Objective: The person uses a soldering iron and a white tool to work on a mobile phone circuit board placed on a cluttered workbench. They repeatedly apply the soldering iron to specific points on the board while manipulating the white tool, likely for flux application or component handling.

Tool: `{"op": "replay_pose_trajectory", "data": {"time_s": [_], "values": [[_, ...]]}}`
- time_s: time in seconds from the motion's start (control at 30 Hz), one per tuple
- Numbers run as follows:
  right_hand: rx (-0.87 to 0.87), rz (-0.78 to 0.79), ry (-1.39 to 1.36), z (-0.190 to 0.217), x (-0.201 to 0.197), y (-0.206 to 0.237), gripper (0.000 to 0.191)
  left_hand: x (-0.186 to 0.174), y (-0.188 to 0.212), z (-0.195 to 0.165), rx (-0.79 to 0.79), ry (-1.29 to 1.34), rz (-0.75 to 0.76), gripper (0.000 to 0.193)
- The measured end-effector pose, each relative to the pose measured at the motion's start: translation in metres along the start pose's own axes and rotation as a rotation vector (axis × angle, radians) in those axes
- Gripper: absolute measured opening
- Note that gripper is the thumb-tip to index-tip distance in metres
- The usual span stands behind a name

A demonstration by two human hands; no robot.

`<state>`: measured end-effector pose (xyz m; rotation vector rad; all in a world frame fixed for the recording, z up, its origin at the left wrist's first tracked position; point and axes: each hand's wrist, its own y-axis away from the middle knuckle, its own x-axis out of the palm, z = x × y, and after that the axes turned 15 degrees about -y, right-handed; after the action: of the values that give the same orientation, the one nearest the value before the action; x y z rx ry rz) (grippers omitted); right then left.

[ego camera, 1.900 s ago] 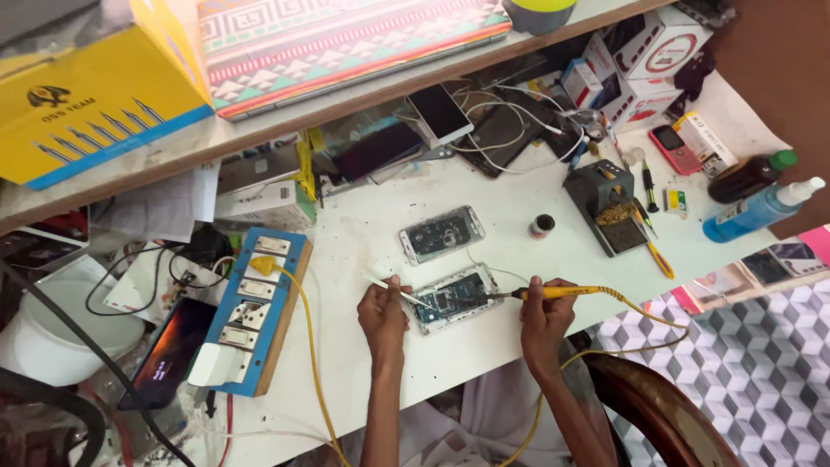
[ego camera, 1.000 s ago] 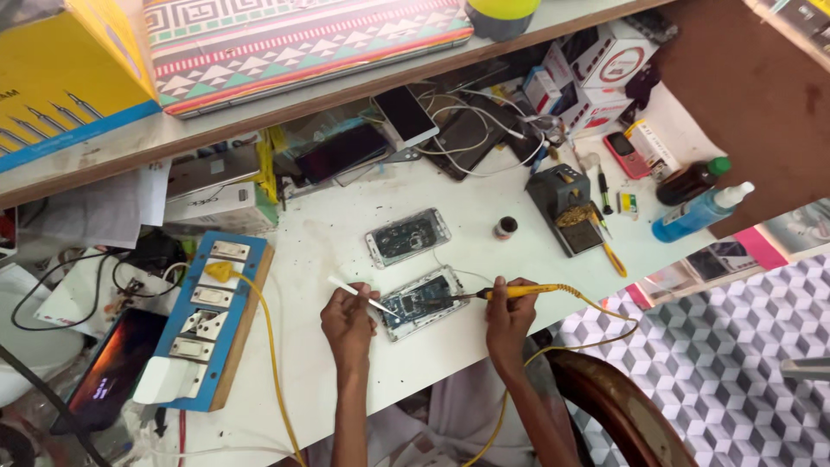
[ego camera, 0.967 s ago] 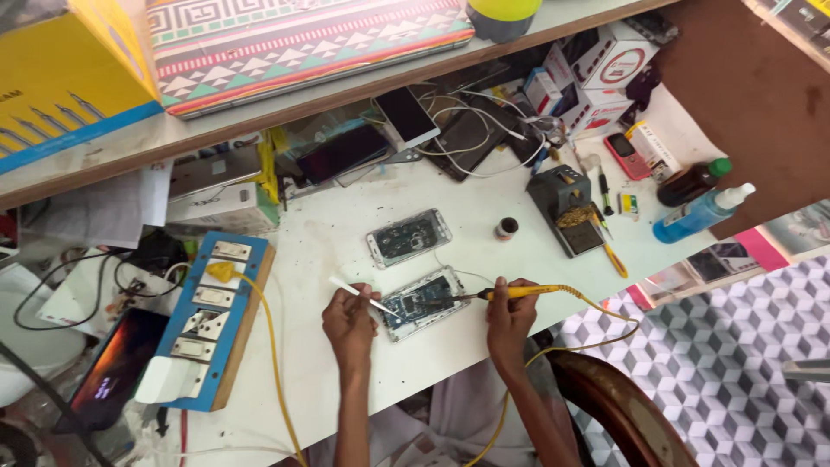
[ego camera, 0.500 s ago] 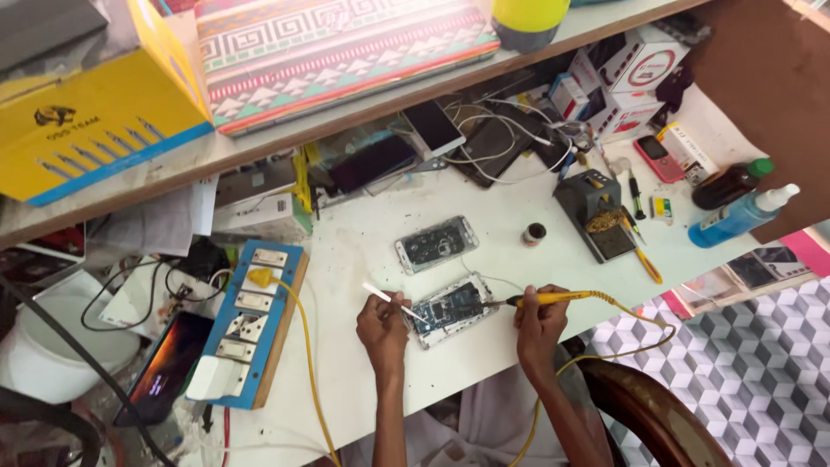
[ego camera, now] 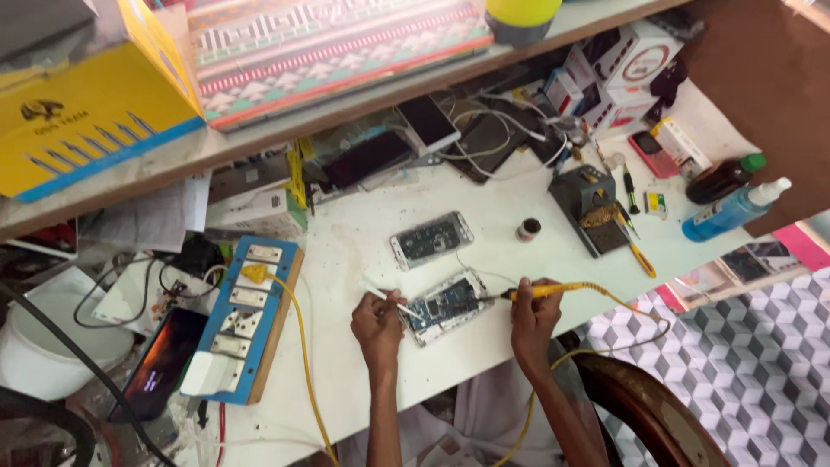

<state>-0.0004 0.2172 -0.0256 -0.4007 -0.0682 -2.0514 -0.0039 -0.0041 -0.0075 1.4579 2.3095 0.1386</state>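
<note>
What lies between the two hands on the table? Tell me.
In the head view, an opened phone lies between the left hand and right hand, with the yellow-handled soldering iron reaching to it from the right.

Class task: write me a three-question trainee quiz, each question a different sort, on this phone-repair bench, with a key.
1. True or false: the right hand holds a yellow-handled soldering iron whose tip points at the opened phone.
2. Multiple choice: the second opened phone lies (A) farther up the white table than the one being worked on, (B) on the shelf, (C) on the blue switch board.
3. Fill in: the left hand holds a thin ____ stick over the phone.

Key: 1 true; 2 A; 3 white.
</note>
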Motion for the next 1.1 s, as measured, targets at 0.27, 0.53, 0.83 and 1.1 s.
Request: {"op": "replay_pose_trajectory", "data": {"time_s": [0.27,0.53,0.83,1.1], "values": [[0.056,-0.017,-0.030,-0.003,0.003,-0.007,0.023,0.007,-0.008,-0.008,0.015,0.063,0.022,0.011],[0.007,0.004,-0.027,-0.013,0.006,-0.013,0.022,0.008,-0.019,-0.009,0.021,0.164,0.025,0.009],[0.040,-0.056,-0.032,-0.056,-0.018,-0.008,0.023,0.031,-0.002,0.054,-0.035,0.198,-0.066,0.013],[0.049,-0.082,-0.070,-0.085,-0.006,-0.019,0.022,0.041,-0.031,0.071,-0.031,0.034,-0.032,0.012]]}}
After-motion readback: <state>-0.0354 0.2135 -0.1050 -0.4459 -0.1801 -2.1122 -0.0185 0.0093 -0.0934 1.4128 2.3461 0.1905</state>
